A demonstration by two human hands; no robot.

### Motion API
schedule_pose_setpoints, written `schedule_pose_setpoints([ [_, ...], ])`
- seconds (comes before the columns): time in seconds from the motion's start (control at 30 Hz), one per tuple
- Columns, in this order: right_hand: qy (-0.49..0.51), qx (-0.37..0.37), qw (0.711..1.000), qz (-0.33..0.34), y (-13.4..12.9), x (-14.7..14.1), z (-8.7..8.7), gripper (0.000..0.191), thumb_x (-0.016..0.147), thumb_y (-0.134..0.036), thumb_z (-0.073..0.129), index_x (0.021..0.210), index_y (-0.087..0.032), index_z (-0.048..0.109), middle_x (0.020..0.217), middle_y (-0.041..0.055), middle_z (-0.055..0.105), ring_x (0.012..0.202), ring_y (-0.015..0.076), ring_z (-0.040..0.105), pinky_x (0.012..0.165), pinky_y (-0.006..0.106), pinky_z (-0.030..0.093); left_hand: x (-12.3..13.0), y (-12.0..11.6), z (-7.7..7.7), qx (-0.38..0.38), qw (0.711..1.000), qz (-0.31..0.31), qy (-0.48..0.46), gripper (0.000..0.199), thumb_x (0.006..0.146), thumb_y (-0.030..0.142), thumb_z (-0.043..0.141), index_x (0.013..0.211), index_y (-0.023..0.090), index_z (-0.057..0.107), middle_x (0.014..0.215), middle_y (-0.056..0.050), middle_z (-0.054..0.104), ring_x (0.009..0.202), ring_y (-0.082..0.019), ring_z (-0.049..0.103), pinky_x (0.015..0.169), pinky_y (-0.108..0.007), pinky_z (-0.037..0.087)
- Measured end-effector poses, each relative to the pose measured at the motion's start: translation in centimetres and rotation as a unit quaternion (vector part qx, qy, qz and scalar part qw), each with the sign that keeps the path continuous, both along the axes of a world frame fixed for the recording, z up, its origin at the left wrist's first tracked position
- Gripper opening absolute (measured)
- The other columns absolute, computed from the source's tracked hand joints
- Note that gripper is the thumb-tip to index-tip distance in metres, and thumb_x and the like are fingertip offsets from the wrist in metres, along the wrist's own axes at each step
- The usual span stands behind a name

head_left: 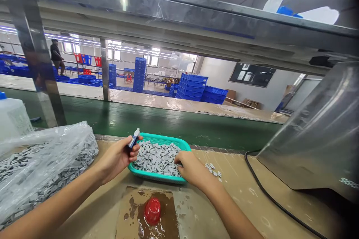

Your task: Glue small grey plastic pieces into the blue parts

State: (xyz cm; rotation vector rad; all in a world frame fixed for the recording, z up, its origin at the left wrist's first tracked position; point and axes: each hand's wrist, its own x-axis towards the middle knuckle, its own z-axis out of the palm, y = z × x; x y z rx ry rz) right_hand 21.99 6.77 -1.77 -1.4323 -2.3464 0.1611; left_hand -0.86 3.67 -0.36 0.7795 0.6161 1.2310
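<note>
My left hand (123, 155) is closed around a small dark blue piece (133, 141) with a light grey tip pointing up, above the left rim of a turquoise basket (157, 177). Small grey plastic parts (157, 157) fill the basket. At its right side my right hand (189, 166) reaches in, fingers curled down among the parts; what they pinch, if anything, is hidden. In front of the basket, a red rounded object (152, 211) rests on a wet brown board (129, 209).
A clear plastic bag (64, 153) of similar grey parts lies at left, beside a white jug (15, 115). Loose grey parts (214, 171) lie right of the basket. A black cable (269, 198) runs past a metal housing (311, 138). Behind is a green conveyor belt (168, 123); a person (57, 56) stands far off.
</note>
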Motion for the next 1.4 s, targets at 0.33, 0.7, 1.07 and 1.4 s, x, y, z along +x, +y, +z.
schedule_pose_setpoints([
  [0.33,0.055,0.019,0.998,0.027,0.3,0.3,-0.1,0.025,0.063,0.001,0.051,0.076,-0.015,0.064,0.083,0.0067,0.061,0.056,0.0131,0.054,0.057,0.029,0.048,-2.2,5.6,-0.8,0.183,0.909,0.108,0.359,0.034,0.081,0.046,0.032,0.086,0.015,0.046,0.061,0.004,0.03,0.052,-0.009,0.034,0.049,-0.021,0.031],
  [0.7,0.212,-0.106,0.97,0.054,-0.5,0.1,0.7,0.012,0.07,-0.019,0.054,0.067,-0.019,0.066,0.082,0.0041,0.064,0.077,0.0184,0.057,0.066,0.028,0.045,-3.9,11.6,-7.3,0.226,0.677,0.274,0.644,0.041,0.077,0.019,0.039,0.116,0.006,0.042,0.137,-0.024,0.021,0.13,-0.037,0.009,0.1,-0.051,0.016],
  [1.07,0.286,-0.099,0.953,0.02,0.7,0.9,-0.8,0.023,0.07,-0.034,0.052,0.073,-0.016,0.067,0.073,0.0057,0.06,0.056,0.0146,0.05,0.053,0.027,0.04,-3.6,10.4,-7.6,0.338,0.611,0.189,0.69,0.02,0.083,0.017,0.037,0.08,0.014,0.057,0.086,-0.008,0.056,0.082,-0.018,0.049,0.075,-0.031,0.042],
  [1.4,0.213,-0.137,0.966,0.044,0.0,0.5,0.8,0.015,0.068,-0.029,0.053,0.068,-0.018,0.063,0.081,0.0055,0.064,0.075,0.0198,0.058,0.068,0.029,0.047,-3.6,10.4,-7.5,0.337,0.61,0.19,0.692,0.019,0.084,0.018,0.038,0.082,0.014,0.057,0.087,-0.007,0.055,0.084,-0.016,0.049,0.074,-0.03,0.041],
])
